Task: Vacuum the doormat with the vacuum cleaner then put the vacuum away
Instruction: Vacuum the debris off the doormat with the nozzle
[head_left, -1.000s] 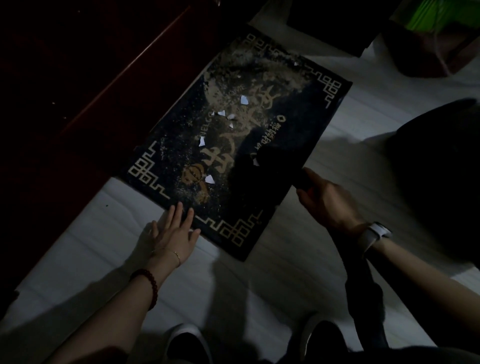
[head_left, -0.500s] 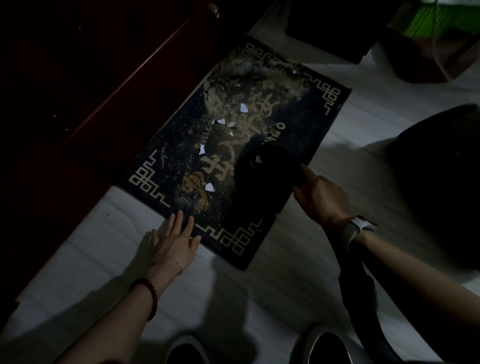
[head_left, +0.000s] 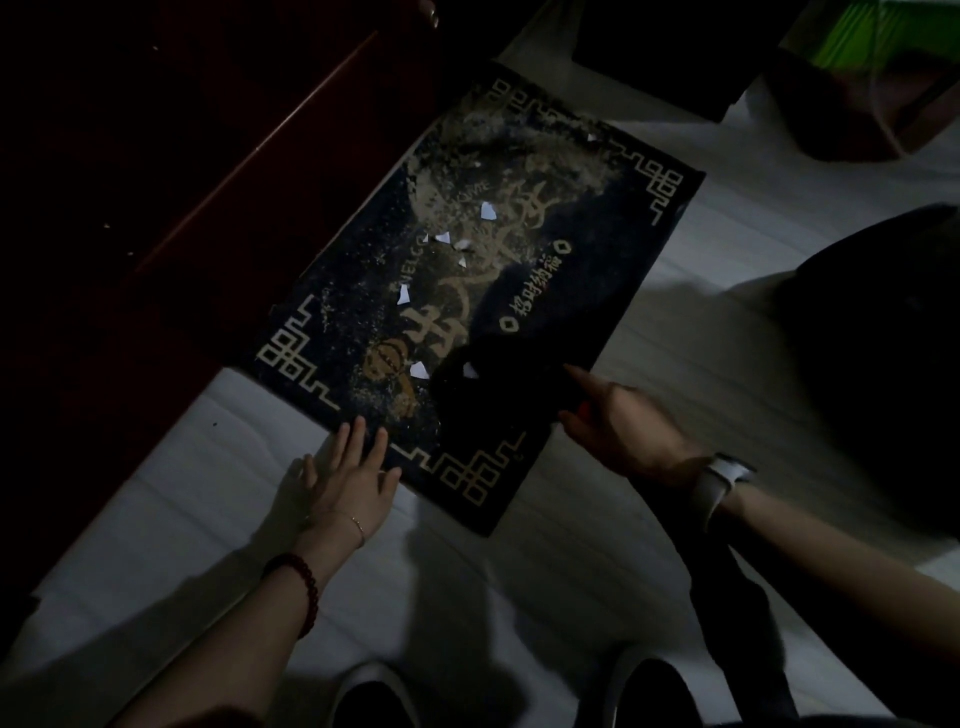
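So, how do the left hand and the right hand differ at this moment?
The left hand lies flat and open, fingers spread on the doormat's near edge; the right hand is curled around a dark vacuum cleaner. The left wrist has a bead bracelet, the right a watch. Both are bare.

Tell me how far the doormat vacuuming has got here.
Done: little that shows; the dark gold-patterned doormat looks cleaner along its right side. In hand: the right hand holds a dark vacuum head on the mat while the left hand pins its near edge. Left: white paper scraps, pale grit, and putting the vacuum away.
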